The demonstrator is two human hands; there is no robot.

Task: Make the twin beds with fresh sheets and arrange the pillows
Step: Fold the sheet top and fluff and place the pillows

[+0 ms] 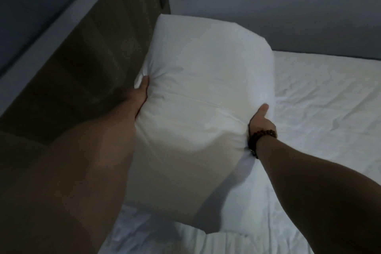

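Note:
A plump white pillow (198, 93) fills the middle of the head view, lying along the head of the bed beside the headboard. My left hand (140, 97) grips its left side, thumb on top, fingers hidden underneath. On the pillow's right side, my right hand (260, 121) holds it the same way, thumb up, with a dark bead bracelet on the wrist. The fabric bunches where both thumbs dig in. A white fitted sheet (321, 109) covers the mattress to the right, lightly wrinkled.
A dark wooden headboard (86, 64) runs along the left, with a pale ledge above it. A grey wall (288, 2) stands behind the bed. More crumpled white bedding (165, 237) lies at the near edge, below the pillow.

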